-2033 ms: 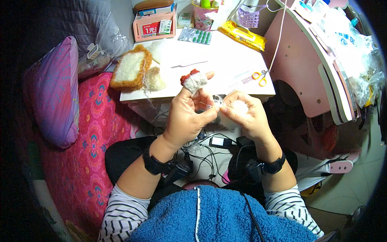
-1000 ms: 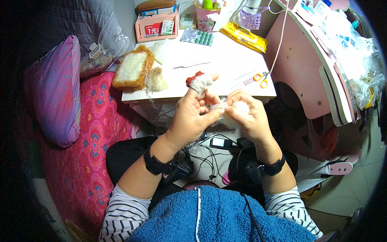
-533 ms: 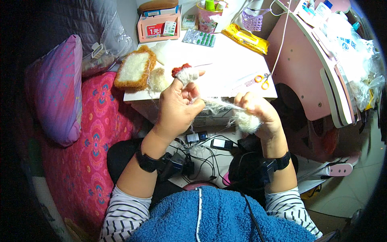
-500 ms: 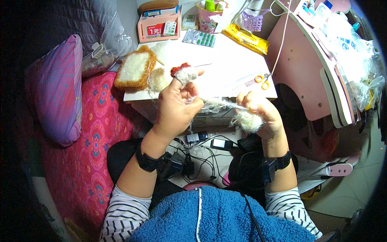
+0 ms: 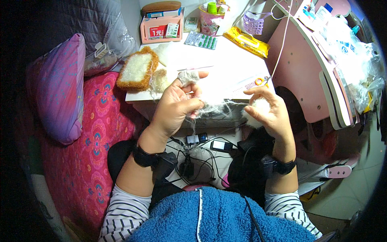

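Note:
My left hand (image 5: 175,104) pinches a tangle of fuzzy white yarn (image 5: 217,107) between thumb and fingers, over the table's front edge. Around its raised index finger sits a pale grey-white wrap (image 5: 188,76). A thin strand runs across to my right hand (image 5: 278,111), which cups a ball of fuzzy white yarn (image 5: 262,105) in its palm, thumb and index finger apart. Beyond the left hand is a slim needle-like tool (image 5: 195,68); whether the hand touches it, I cannot tell. A brown-edged plush piece shaped like a bread slice (image 5: 138,69) lies left of that hand.
Orange-handled scissors (image 5: 261,82) lie at the table's right, below a yellow packet (image 5: 246,42). A pill blister (image 5: 201,40), pink box (image 5: 161,32) and pink cup (image 5: 210,22) stand at the back. Cables (image 5: 201,161) trail on the floor below.
My right hand has moved slightly right, its thumb and index finger spreading from a pinch on the strand. The red piece by my left index finger no longer shows.

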`<move>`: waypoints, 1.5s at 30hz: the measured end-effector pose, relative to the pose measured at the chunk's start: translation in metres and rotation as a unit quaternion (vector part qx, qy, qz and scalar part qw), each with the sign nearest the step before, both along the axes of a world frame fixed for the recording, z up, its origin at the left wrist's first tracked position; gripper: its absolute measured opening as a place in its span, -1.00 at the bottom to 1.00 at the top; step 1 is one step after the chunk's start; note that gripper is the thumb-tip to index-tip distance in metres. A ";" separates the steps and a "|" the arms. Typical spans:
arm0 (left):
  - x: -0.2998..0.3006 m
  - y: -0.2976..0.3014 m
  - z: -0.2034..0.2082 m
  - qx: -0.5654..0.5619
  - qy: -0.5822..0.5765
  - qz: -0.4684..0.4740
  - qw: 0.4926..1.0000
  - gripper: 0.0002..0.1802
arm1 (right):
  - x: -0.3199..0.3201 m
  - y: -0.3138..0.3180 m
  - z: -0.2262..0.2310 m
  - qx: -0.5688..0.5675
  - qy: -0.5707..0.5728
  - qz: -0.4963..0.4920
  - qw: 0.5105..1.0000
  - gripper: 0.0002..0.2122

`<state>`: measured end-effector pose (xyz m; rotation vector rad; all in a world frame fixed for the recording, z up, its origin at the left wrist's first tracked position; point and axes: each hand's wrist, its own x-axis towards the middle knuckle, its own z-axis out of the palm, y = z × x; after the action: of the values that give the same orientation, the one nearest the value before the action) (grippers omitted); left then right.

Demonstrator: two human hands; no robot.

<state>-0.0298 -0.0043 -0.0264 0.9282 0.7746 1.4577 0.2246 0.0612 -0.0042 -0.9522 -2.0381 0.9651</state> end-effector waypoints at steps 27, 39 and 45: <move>-0.010 0.011 -0.016 0.168 0.217 0.217 0.937 -0.46 | 0.026 0.007 0.003 -0.225 0.082 0.092 0.967 -0.85; -0.052 0.006 0.003 0.021 -0.040 0.112 0.993 -0.52 | 0.045 -0.041 0.050 0.182 -0.277 -0.250 0.910 -0.86; -0.070 0.005 0.006 0.054 -0.060 0.142 0.987 -0.54 | 0.092 -0.061 0.095 0.235 -0.183 -0.262 0.918 -0.92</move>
<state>-0.0997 0.0007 -0.0205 0.8257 0.7682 1.8029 0.3162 0.0000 0.0905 -1.3693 -1.9995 0.0014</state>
